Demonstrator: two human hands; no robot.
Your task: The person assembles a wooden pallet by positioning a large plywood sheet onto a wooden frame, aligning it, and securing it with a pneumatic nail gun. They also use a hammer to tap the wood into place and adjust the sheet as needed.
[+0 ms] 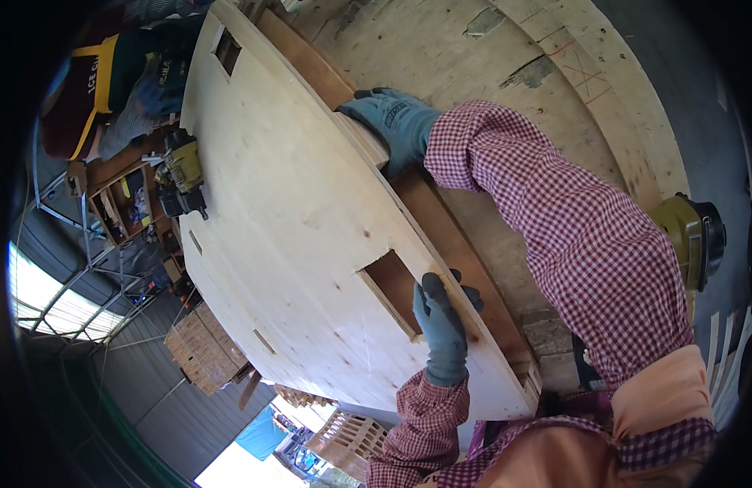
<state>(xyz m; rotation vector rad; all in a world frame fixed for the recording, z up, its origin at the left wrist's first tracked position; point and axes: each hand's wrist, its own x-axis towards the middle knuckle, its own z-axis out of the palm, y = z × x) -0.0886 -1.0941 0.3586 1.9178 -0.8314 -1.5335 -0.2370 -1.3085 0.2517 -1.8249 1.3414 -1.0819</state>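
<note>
A large pale plywood panel with rectangular cutouts stands tilted before me. My left hand, in a blue-grey work glove, is closed over its near edge beside a cutout; the thumb lies on the face and the fingertips show past the edge. Farther along that edge, my right hand, gloved alike, closes on a short pale wooden block; its palm side is hidden. A brown board runs behind the panel edge, next to both hands.
A worn plywood surface lies to the right. One yellow-and-black power tool rests at far right, another beyond the panel. Another person is at upper left. Stacked wood and a pallet stand beyond.
</note>
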